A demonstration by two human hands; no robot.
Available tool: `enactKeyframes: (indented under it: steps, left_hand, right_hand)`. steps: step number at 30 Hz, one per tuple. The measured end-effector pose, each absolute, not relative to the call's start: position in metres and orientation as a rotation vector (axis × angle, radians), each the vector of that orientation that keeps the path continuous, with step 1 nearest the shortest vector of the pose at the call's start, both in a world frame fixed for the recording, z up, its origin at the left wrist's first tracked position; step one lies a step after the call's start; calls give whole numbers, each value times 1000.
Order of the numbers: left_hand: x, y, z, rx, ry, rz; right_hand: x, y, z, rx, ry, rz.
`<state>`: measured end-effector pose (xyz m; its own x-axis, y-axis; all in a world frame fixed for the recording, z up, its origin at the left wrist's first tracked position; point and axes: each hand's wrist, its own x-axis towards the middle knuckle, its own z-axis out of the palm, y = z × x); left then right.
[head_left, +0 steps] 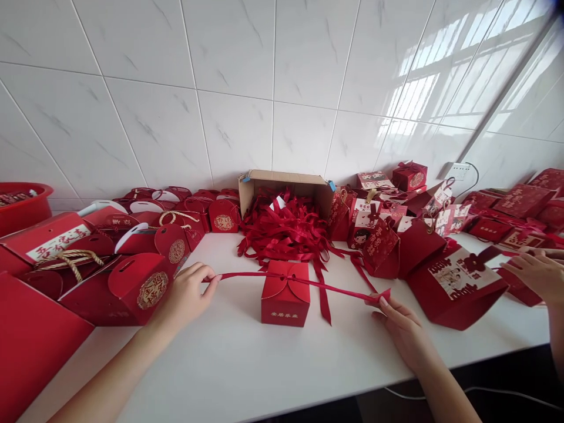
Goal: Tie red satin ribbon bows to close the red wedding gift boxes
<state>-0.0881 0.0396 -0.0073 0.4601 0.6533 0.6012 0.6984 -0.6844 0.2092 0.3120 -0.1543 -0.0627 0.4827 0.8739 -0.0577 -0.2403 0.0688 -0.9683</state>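
Note:
A small red gift box (285, 304) with gold characters stands upright on the white table, its curved top flaps closed. A narrow red ribbon (339, 289) passes through the holes at its top and stretches out to both sides. On the left, my left hand (194, 288) pinches one end between thumb and fingers. My right hand (399, 323) pinches the other end, lower and to the right of the box. Both hands are apart from the box itself. Behind it, a heap of loose red ribbons (286, 226) spills from a cardboard box (286, 177) lying on its side.
Red gift boxes (132, 288) with rope handles crowd the left side. More decorated boxes (458, 282) stand at the right, where another person's hands (537, 273) work. A red basin (26, 205) sits far left. The tiled wall (233, 88) bounds the table's back, with a power socket (457, 171).

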Motion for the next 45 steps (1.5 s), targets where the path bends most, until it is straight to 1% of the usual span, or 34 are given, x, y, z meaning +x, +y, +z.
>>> enactKeyframes:
  steps: [8,10,14,16,18,21,25,28,34,45]
  left_hand:
    - [-93,43,-5,-2712,-1327,-981]
    - [-95,42,-1,-2707,-1351,-982]
    - [-81,31,19,-2684,-1301,-1190]
    - [-61,18,30,-2847,-1260,-1217]
    - [-37,4,39,-3086,-1218,-1167]
    - [-2,-11,43,-3263,-1152,-1129]
    - [22,-15,33,-3305,-1019,-1183]
    - [26,-13,25,-3316,-1024,-1256]
    - [26,-15,17,-3328,-1076,-1351]
    - [29,-17,17,-3305,-1037,-1391]
  right_hand:
    - [309,-157,-63,-1265,-674,897]
    - [308,-158,-59,-1350,-700,798]
    - [296,-156,-33,-1456,-827,472]
    - [281,-148,-13,-1424,-987,330]
    - [261,-136,5,-1385,-1228,273]
    - [232,-112,17,-1356,-1489,318]
    - [207,-90,8,-1300,-1626,494]
    - [202,-85,1,-1301,-1634,559]
    - [202,-85,-1,-1305,-1626,539]
    - [202,-84,0,-1297,-1625,513]
